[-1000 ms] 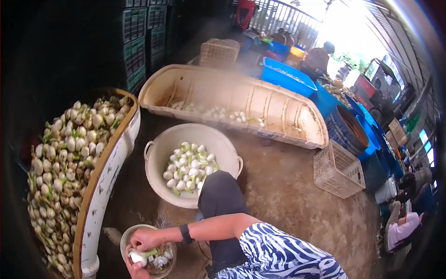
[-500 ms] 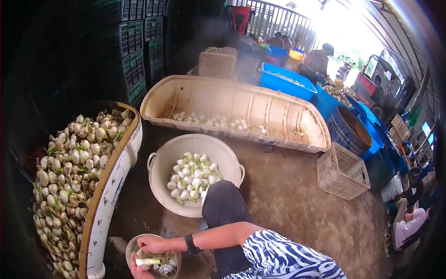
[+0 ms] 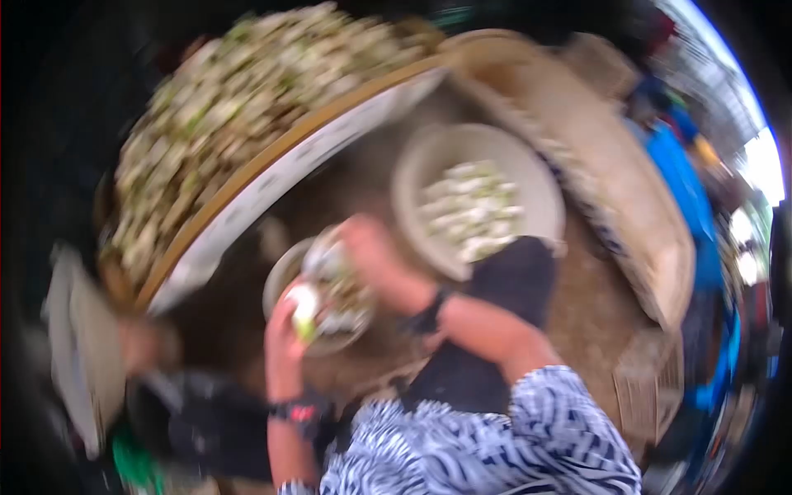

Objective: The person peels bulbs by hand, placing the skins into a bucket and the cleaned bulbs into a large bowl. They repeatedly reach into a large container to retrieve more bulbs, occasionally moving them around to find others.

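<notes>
A rounded white bulb with a green end [image 3: 304, 305] is gripped between the curled fingers of the left hand [image 3: 283, 327], held at the near left edge of a small, pale, round bowl [image 3: 274, 289]. The right hand [image 3: 363, 247] is blurred above the bowl's far right side; whether anything is grasped by it cannot be told. Whitish and brown scraps [image 3: 342, 301] are contained in the bowl. White and green bulbs [image 3: 474, 210] are held in a large, pale, round plastic basin [image 3: 412, 177], set just beside a long cream trough [image 3: 615, 140]. A heap of pale bulbs [image 3: 247, 99] is bordered by a brown-rimmed white wall [image 3: 256, 194].
</notes>
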Demonstrator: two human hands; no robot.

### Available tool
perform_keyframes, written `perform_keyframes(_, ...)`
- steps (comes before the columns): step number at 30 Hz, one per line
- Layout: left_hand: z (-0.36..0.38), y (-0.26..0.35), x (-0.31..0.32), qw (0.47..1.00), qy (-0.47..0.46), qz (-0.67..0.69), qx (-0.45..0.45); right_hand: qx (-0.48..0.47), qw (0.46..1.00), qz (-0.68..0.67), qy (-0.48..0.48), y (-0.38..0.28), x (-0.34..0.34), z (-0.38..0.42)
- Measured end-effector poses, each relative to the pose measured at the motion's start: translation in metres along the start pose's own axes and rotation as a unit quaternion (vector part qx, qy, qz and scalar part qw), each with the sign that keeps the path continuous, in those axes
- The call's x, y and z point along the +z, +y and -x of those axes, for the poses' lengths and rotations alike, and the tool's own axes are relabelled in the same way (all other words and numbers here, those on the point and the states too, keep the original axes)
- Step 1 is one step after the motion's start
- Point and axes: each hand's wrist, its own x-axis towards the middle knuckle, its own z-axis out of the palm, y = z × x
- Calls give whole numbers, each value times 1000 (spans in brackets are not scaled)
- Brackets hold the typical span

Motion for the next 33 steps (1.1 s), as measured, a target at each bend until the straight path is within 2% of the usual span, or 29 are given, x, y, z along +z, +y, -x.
perform_keyframes(1, 2, 9, 17, 999, 9, -25, 18, 71, 983, -156, 65, 21, 2, -7)
perform_keyframes(2, 8, 16, 16, 999, 40, -4, 21, 29, 985, -167, 35, 10, -5, -18)
perform_keyframes(3, 6, 21, 12, 998, 10, 60, 13, 61, 996, 45, -48, 4, -18, -28)
perform_keyframes(5, 8, 24, 11, 990, 20, 140, 18, 35, 934, 224, -278, 17, -7, -17)
perform_keyframes(7, 7, 26, 4, 994, 29, 100, 26, -60, 905, 307, -287, 0, 9, 10)
perform_keyframes(8, 7, 26, -3, 994, 26, 103, 25, -90, 912, 284, -281, -11, 13, 19)
perform_keyframes(10, -8, 14, -9, 986, 120, 89, 72, -160, 932, 164, -280, -44, 16, 32)
perform_keyframes(11, -8, 12, 5, 980, 181, 58, 64, -187, 931, 96, -299, -53, 18, 37)
perform_keyframes(12, -9, 9, 18, 986, 157, 51, 38, -203, 915, 152, -315, -57, 18, 40)
perform_keyframes(13, -9, 11, 25, 989, 140, 40, 23, -250, 917, 149, -272, -57, 19, 40)
perform_keyframes(15, -12, 11, 34, 995, 97, 12, -12, -248, 930, 187, -197, -51, 9, 30)
perform_keyframes(16, -12, 13, 33, 984, 165, -46, -38, -235, 922, 265, -157, -53, -3, 17)
perform_keyframes(17, -9, 19, 28, 979, 191, -62, -29, -220, 908, 337, -115, -53, -20, 4)
perform_keyframes(18, -7, 25, 14, 982, 174, -66, -13, -181, 875, 442, -76, -54, -37, -12)
perform_keyframes(19, -6, 31, 3, 985, 155, -69, 0, -196, 857, 473, -56, -58, -59, -25)
perform_keyframes(21, -1, 49, 2, 987, 142, -79, 21, -128, 817, 557, -81, -63, -90, -52)
perform_keyframes(23, 0, 65, 9, 988, 122, -91, 34, -190, 833, 520, -24, -104, -68, -74)
perform_keyframes(24, 1, 71, 12, 990, 111, -80, 27, -170, 876, 448, -49, -131, -48, -89)
perform_keyframes(26, 0, 78, 7, 993, 88, -80, 21, -204, 891, 402, -56, -157, -6, -124)
perform_keyframes(27, 1, 80, 5, 993, 86, -79, 25, -245, 887, 385, -75, -146, 13, -159)
perform_keyframes(28, 2, 83, 3, 994, 82, -66, 31, -216, 906, 344, -115, -151, 38, -180)
perform_keyframes(29, 2, 86, -1, 995, 79, -52, 43, -178, 900, 354, -184, -143, 59, -207)
perform_keyframes(31, 2, 89, -7, 992, 114, -21, 39, -264, 820, 434, -265, -140, 108, -231)
perform_keyframes(33, 2, 92, -6, 990, 136, -3, 36, -249, 809, 383, -371, -138, 162, -234)
